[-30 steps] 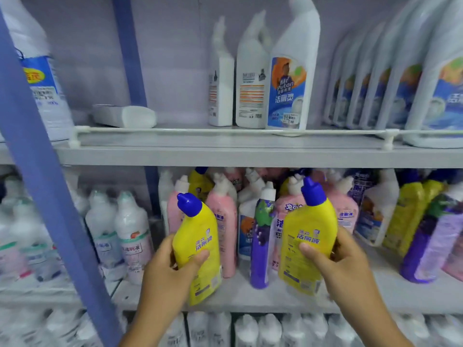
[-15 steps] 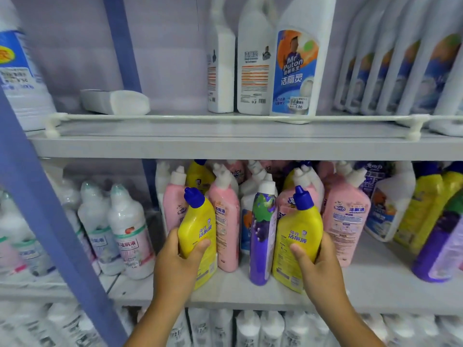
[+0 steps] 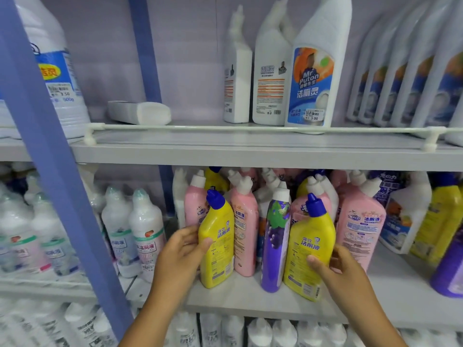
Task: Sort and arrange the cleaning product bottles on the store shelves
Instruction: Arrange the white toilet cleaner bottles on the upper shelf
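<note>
Two yellow bottles with blue caps stand at the front of the middle shelf (image 3: 250,300). My left hand (image 3: 179,256) grips the left yellow bottle (image 3: 219,236) from its left side, thumb across the front. My right hand (image 3: 343,271) holds the right yellow bottle (image 3: 307,249) from its right side, thumb on the label. A purple grape-label bottle (image 3: 275,239) stands between them, and a pink bottle (image 3: 244,234) stands just behind the left one. More pink, yellow and white bottles crowd the shelf behind.
The upper shelf (image 3: 250,149) carries white Mr Puton bottles (image 3: 313,78), a row of them at the right, and a white block (image 3: 140,112) lying flat. A blue upright post (image 3: 57,171) crosses at the left. White bottles (image 3: 145,231) fill the left bay and the lowest shelf.
Both yellow bottles have moved back from in front of the shelf onto its front edge, and now stand upright. My hands stay around them.
</note>
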